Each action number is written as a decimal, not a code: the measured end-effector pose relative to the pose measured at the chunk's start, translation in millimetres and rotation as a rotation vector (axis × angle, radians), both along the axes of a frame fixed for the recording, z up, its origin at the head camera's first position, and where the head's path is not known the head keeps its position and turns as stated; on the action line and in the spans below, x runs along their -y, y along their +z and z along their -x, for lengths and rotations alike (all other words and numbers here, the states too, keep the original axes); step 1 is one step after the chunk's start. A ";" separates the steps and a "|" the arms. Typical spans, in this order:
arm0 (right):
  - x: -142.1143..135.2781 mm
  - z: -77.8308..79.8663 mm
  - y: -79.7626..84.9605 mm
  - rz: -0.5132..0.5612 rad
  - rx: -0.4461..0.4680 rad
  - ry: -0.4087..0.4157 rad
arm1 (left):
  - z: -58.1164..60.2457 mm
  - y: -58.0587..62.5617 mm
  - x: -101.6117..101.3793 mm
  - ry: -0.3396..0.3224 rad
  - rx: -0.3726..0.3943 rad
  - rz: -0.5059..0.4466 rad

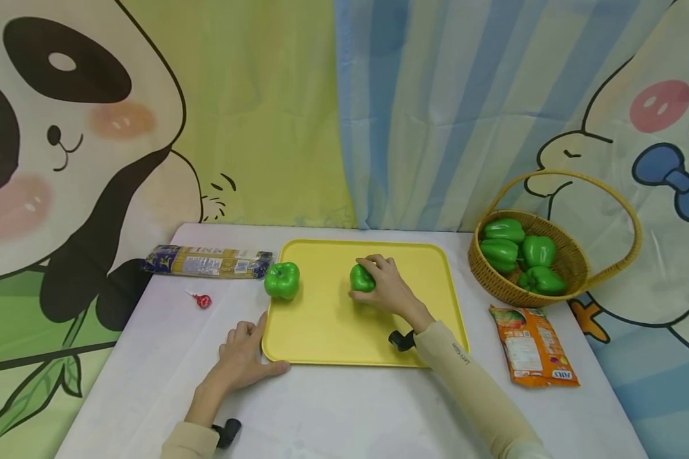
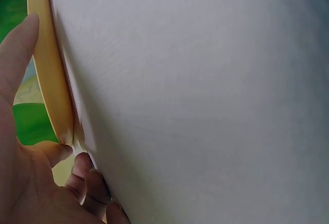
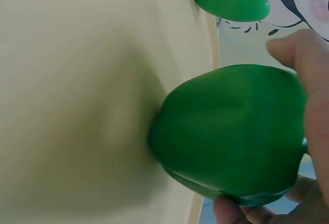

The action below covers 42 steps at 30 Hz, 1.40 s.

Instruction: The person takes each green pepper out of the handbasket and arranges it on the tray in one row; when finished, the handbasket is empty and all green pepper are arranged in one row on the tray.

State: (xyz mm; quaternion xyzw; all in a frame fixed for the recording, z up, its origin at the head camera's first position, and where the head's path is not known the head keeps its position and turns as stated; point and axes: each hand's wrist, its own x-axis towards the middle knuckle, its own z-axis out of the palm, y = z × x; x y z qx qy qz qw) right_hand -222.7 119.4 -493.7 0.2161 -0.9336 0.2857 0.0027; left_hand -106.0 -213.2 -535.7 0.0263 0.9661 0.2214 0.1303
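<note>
My right hand (image 1: 387, 290) grips a green bell pepper (image 1: 362, 278) over the middle of the yellow tray (image 1: 321, 331). Close up in the right wrist view, the thumb and fingertips lie round one end of this pepper (image 3: 231, 131), whose other end faces the tray surface. A second green bell pepper (image 1: 282, 280) sits at the tray's left edge. At the tray's front left corner is my left hand (image 1: 242, 357), thumb along the front rim and index finger by the left side. In the left wrist view, that thumb and index fingertip touch the tray rim (image 2: 49, 80).
A wicker basket (image 1: 494, 287) with several green bell peppers stands at the back right, its handle arching up. An orange snack bag (image 1: 534, 347) lies in front of it. At the back left lie a long pasta packet (image 1: 212, 262) and a red lollipop (image 1: 203, 301).
</note>
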 end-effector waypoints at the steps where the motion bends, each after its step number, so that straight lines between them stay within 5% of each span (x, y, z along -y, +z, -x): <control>1: 0.3 -0.2 0.8 -0.001 0.022 0.006 | 0.0 -0.6 0.3 0.000 -0.002 -0.002; 8: 4.5 -1.0 2.3 0.001 0.128 0.021 | -2.1 0.3 0.5 0.008 0.004 -0.002; 25: 27.5 1.0 -10.6 0.127 0.202 0.022 | -2.5 -1.5 1.0 0.013 0.017 0.005; 42: 64.6 10.9 -10.9 0.103 0.259 0.123 | 0.2 -1.1 0.2 0.003 0.007 0.013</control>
